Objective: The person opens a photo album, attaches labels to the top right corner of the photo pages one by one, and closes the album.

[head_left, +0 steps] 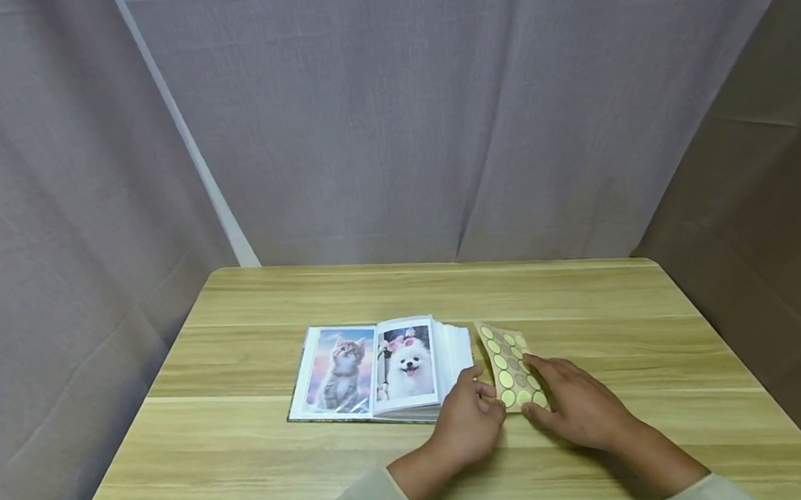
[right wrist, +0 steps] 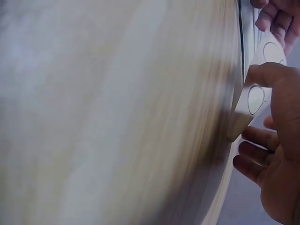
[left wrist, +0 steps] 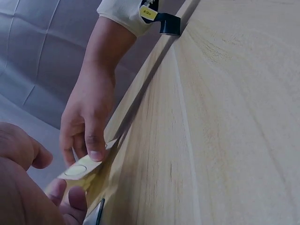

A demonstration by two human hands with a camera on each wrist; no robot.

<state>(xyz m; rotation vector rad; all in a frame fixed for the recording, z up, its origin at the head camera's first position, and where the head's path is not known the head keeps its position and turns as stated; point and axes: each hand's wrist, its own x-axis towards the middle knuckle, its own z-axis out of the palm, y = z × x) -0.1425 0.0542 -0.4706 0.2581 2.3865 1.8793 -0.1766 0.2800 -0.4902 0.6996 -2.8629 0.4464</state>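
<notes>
A tan sheet of round yellow stickers is tilted up off the table, right of an open photo album. My right hand pinches the sheet at its right side; the thumb lies on the stickers in the right wrist view, with fingers behind the sheet. By the sheet's lower left corner is my left hand, beside the album's right edge. Its thumb and fingers are apart in the left wrist view, fingertips close to the sheet; whether they touch it cannot be told.
The album's left page holds a kitten photo, its right page a white dog photo. Both lie on a wood-grain table. Grey curtains hang behind and beside the table.
</notes>
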